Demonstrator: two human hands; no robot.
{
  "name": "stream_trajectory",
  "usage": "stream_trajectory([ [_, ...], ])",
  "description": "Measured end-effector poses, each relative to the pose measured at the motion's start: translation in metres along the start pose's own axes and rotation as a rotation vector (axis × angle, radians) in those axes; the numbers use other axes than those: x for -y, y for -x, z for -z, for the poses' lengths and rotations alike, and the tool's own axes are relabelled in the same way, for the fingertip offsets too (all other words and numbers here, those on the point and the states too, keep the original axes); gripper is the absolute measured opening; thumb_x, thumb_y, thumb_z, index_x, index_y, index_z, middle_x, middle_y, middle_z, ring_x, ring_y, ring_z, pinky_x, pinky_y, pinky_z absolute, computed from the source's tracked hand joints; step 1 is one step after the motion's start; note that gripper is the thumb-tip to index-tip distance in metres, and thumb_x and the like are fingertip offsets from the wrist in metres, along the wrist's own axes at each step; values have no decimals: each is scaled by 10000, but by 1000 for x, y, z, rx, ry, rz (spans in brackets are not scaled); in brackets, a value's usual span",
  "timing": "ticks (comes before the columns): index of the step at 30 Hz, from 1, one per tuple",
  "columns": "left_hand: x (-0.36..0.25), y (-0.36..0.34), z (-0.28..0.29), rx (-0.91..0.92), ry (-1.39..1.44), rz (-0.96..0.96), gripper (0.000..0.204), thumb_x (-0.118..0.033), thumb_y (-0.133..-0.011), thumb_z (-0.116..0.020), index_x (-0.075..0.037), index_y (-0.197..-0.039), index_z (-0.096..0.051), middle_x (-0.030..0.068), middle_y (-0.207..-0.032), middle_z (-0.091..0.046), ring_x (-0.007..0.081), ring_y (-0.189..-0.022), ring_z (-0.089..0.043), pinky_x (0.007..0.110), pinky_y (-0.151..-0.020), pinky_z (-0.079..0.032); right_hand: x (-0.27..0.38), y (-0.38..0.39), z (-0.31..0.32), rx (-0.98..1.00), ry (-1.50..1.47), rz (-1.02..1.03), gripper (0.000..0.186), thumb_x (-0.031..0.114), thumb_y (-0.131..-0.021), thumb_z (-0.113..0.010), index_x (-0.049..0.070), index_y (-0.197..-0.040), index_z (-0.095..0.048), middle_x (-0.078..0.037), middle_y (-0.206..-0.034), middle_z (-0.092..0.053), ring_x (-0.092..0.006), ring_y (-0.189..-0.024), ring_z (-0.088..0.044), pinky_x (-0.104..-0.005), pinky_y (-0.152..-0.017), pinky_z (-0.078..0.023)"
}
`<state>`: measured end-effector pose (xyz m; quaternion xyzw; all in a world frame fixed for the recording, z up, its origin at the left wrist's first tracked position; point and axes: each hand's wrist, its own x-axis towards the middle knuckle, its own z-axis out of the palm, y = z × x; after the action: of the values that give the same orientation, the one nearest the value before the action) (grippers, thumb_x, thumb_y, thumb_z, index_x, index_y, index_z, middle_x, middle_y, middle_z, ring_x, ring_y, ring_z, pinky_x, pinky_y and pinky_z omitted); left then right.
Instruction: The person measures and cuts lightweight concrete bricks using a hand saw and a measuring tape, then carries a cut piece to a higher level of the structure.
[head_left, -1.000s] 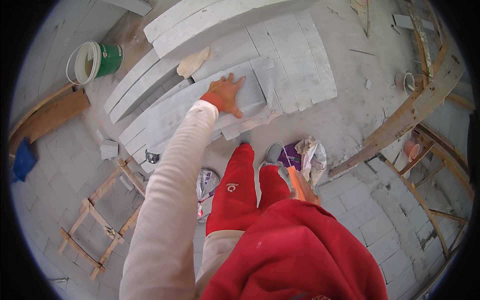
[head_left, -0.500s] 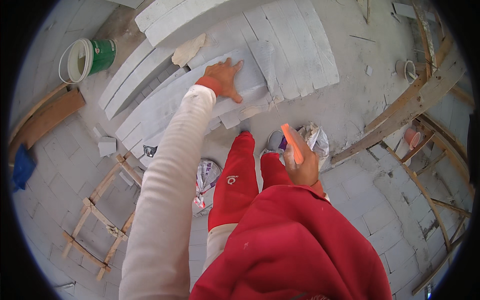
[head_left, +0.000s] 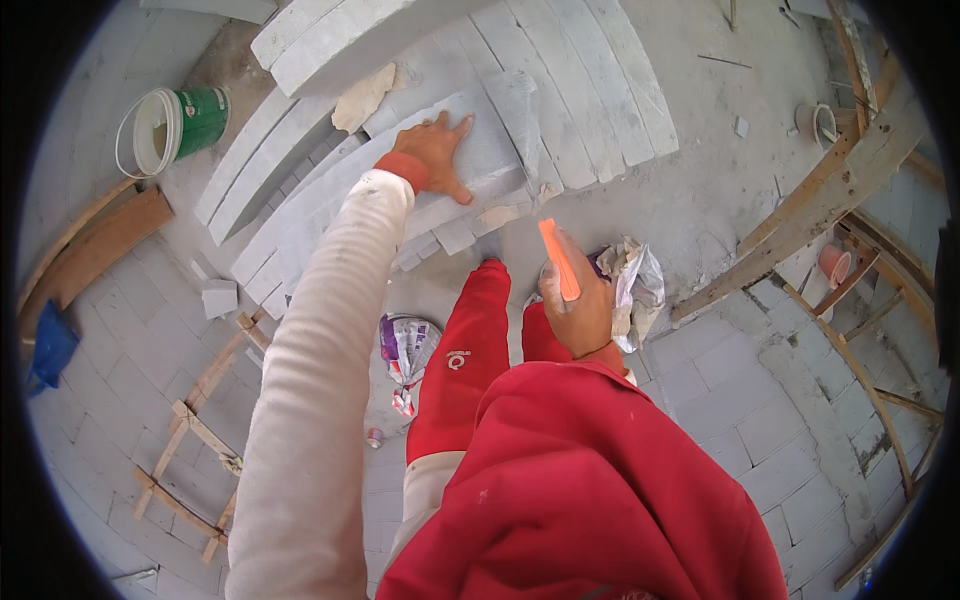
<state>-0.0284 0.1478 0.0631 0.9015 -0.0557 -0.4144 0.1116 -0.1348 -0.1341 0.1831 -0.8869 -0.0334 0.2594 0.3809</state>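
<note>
Handle [head_left: 558,260] (one) in right hand [head_left: 586,312]

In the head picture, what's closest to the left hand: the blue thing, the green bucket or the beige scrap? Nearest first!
1. Beige scrap: just up and left of the left hand.
2. Green bucket: farther left, upper left.
3. Blue thing: by the left edge.

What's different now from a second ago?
The right hand has come up and forward from beside the leg, toward the blocks, bringing the orange tool along in its grip. Nothing was let go. The left hand is still spread on the pale block, and the green bucket still lies on its side.
</note>
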Motion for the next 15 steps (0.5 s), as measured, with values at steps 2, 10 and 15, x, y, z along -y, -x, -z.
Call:
stream_trajectory([
  [2, -2, 8, -9, 39, -1, -11, 1388, -592, -482, -909, -198, -1643, -258, 221, -1617, -367, 407, -1380, -506, 465, -1098, -476, -3, 28, 11, 6, -97, -53, 502, 210, -982, -594, -49, -1412, -567, -223, -1288, -696, -342, -1148, -712, -395, -992, -545],
  [10, 10, -7, 5, -30, 39, -31, 1360, -605, -486, -891, -210, -1638, -285, 224, -1610, -386, 418, -1352, -534, 439, -1105, -473, -27, 32, 14, -42, -166, 33, 476, 160, -977, -611, 5, -1424, -560, -240, -1264, -691, -364, -1060, -730, -419, -888, -576],
  [15, 12, -3, 5, 48, 34, -41, 1346, -589, -483, -890, -206, -1633, -303, 198, -1611, -398, 399, -1370, -524, 430, -1117, -466, -16, 50, 17, 12, -151, -97, 467, 212, -979, -613, 3, -1396, -583, -250, -1232, -694, -392, -1019, -723, -414, -883, -558],
])
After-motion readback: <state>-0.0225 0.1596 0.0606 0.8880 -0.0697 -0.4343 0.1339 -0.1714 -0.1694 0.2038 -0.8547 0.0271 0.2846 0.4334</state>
